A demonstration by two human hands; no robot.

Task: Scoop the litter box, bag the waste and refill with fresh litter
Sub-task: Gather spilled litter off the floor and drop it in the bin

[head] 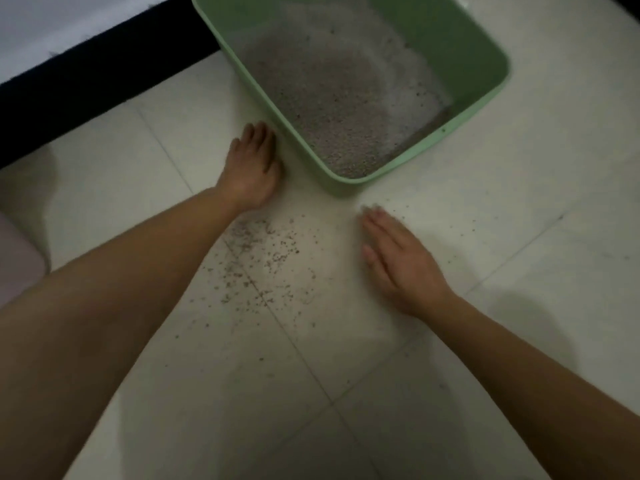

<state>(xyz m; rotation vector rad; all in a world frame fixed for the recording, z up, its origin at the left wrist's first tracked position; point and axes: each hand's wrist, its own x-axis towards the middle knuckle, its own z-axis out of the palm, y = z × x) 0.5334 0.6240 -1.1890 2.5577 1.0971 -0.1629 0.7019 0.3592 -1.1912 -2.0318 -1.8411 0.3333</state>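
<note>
**A:** What do we have, starting from the floor's left edge?
**B:** A pale pink object (17, 268), cut off by the frame, and a dark strip (86, 74) along the far-left edge of the floor (346, 393). Neither is in our way.
**A:** And our left hand (250, 168)?
**B:** It lies flat on the tiles, empty, with the fingers straight and together. The fingertips are just beside the green litter box (485, 74); we cannot tell if they touch it.
**A:** Between our hands?
**B:** Spilled grains (263, 261), scattered off the box's near corner. The box itself sits toward the far edge, with grey litter (329, 109) inside.
**A:** Our right hand (401, 261)?
**B:** Palm down, fingers straight, holding nothing, just right of the spill.
**A:** So which step are we on?
**B:** We judge it's cleaning up strays by hand. Next, we draw both palms inward, low and slow, so the grains heap instead of skittering off. We see no scoop or bag here, so lifting the heap looks awkward.
</note>
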